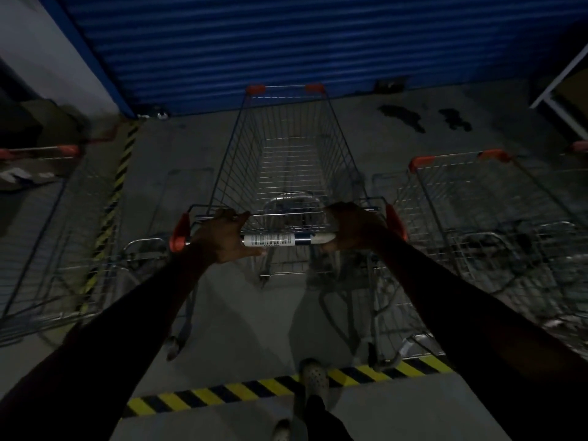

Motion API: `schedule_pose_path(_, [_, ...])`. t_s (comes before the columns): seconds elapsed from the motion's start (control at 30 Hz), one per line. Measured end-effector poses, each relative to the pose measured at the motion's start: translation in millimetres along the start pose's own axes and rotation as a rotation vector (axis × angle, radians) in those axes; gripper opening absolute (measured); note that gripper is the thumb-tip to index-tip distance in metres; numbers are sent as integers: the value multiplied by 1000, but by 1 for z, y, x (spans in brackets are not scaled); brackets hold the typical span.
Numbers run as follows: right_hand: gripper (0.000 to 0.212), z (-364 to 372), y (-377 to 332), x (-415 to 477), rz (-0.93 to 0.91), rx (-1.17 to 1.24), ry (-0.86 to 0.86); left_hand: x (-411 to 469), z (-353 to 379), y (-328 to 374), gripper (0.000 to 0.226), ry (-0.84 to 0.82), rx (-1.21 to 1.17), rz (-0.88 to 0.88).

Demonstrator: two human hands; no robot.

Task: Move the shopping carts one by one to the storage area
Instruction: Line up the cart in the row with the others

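The left grip (227,237) is curled round the handle (286,240) near its left end. The right grip (353,227) is curled round the right end. The cart (286,148) stands on the floor (178,148) in the middle, nose toward the blue shutter (318,43).

I think this is the pushing step, parking this cart between the others. Next it needs a straight push that misses both neighbours, then letting go.

I count three carts for sure: this one, a left cart (38,249) and a right cart (477,202). A fourth may peek in at the far right edge.
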State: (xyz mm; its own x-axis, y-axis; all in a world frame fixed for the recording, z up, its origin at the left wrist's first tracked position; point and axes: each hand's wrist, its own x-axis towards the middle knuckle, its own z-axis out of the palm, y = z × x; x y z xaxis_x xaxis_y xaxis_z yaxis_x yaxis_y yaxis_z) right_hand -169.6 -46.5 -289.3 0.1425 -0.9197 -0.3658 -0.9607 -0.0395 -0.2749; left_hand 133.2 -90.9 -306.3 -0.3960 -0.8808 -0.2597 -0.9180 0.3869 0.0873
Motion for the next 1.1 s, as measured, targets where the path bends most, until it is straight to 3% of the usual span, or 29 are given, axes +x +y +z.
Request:
schedule_pose_path(0.23, [112,35,-24,-61,-40,35,-52,-82,18,7,140,7,84,15])
schedule_pose_path(0.4, [124,53,-40,-99,-48,24,-35,-123,30,9,144,31,103,46])
schedule_pose_path(0.47, [129,58,-40,-108,-53,33,-33,-140,30,17,139,50,118,52])
schedule_pose_path(0.57, [116,61,-36,-117,-38,2,-48,-157,29,30,120,47,152,45])
schedule_pose_path(0.7, [109,67,-30,-121,-49,13,-43,-165,34,40,111,40,154,27])
schedule_pose_path(0.87, [114,72,-24,-131,-80,32,-43,-166,41,43,140,14,94,-27])
schedule_pose_path(1.1, [103,73,-16,-153,-84,28,-25,-175,51,59,137,24,59,-50])
